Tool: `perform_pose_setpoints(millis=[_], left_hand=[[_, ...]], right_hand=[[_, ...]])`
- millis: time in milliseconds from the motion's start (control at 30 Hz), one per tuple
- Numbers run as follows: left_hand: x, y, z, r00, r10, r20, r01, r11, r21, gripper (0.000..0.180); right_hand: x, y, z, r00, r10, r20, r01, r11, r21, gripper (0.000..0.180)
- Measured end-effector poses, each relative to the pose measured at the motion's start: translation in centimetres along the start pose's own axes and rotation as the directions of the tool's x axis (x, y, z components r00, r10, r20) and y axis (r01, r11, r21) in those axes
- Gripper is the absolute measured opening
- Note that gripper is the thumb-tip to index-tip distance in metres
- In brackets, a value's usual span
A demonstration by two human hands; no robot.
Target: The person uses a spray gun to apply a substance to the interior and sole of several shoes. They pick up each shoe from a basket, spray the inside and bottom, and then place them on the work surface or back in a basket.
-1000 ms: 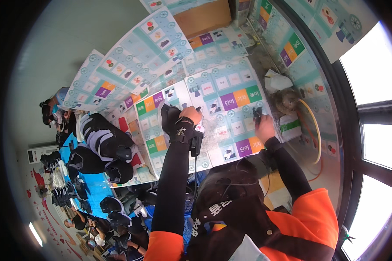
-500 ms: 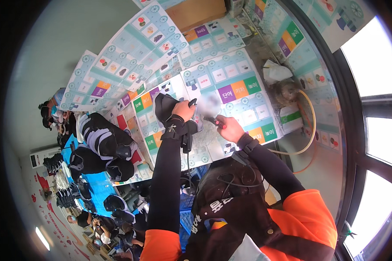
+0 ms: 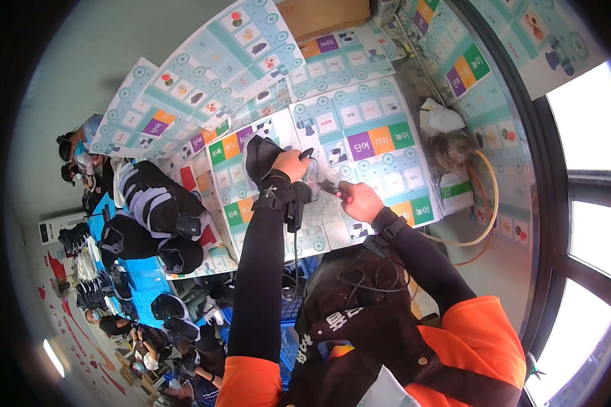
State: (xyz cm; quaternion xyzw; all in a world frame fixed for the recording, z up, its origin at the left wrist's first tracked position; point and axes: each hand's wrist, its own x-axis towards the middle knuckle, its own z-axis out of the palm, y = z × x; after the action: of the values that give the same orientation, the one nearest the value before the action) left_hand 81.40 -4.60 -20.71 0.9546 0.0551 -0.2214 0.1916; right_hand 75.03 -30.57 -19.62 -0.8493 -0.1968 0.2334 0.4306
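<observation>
Plainly, left grip (image 3: 290, 165) clasps 1 black, probably grey-lined shoe (image 3: 263, 152); right grip (image 3: 362, 202), a tool (image 3: 330, 186).

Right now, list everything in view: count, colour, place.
Shoe: one, mostly black, over the table
Handheld tool: one, dark with red parts, right of shoe
Printed sheets: many, pale blue-green, on table and wall
Shoe pile: several, black and grey, left
Hose: one, yellow, right
Cardboard box: one, brown, top
Window panes: three, bright white, right
Other people: several, count unclear, mixed clothing, far left
Left hand: one, bare, on shoe
Right hand: one, bare, holding tool
</observation>
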Motion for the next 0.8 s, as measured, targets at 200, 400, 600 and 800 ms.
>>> perform_pose_setpoints(millis=[200,400,600,800], left_hand=[[-3.1,-0.3,1.2,0.997,0.031,-0.077,-0.037,0.996,-0.079,0.035],[-7.0,-0.4,2.3,0.966,0.024,-0.256,-0.091,0.963,-0.254,0.03],[-8.9,0.4,2.7,0.962,-0.008,-0.272,-0.064,0.965,-0.253,0.028],[-11.7,0.7,3.9,0.963,-0.04,-0.267,-0.033,0.964,-0.262,0.028]], right_hand=[[0.4,1.6,0.7,0.999,-0.03,-0.02,0.031,0.999,0.041,0.021],[0.7,2.0,0.7,0.998,-0.043,0.047,0.042,0.999,0.029,0.021],[1.0,1.3,0.1,0.998,-0.02,0.064,0.018,0.999,0.027,0.024],[0.4,1.7,0.4,0.995,0.013,0.104,-0.015,1.0,0.018,0.027]])
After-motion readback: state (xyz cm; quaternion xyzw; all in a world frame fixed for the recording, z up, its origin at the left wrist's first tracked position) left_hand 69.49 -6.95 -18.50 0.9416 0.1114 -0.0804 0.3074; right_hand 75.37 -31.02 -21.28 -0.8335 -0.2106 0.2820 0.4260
